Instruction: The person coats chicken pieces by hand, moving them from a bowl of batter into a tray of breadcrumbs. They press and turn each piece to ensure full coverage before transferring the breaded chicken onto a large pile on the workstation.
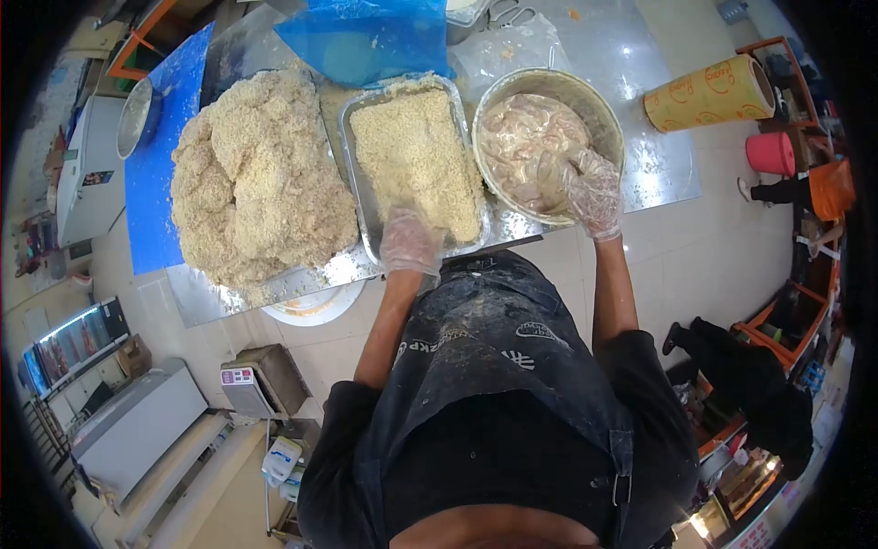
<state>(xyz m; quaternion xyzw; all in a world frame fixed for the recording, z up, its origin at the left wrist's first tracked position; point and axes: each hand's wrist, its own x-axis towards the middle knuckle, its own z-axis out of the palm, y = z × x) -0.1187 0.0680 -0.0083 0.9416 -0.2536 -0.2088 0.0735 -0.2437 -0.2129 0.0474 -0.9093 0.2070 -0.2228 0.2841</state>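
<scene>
right hand: gloved, over the near rim of the bowl, fingers bent down into the meat; can't tell if the grip has a piece.
left hand: gloved, lying loose and flat on the crumbs at the tray's near end, holding nothing.
meat vs grip: just ahead-left of the right fingers; right hand nearer.
tray: just left of the bowl, long axis running away from the person.
surface: carries both.

Thin clear gloves covered the left grip and right grip. A black, flour-smeared apron with white print overlay black sleeves.
</scene>
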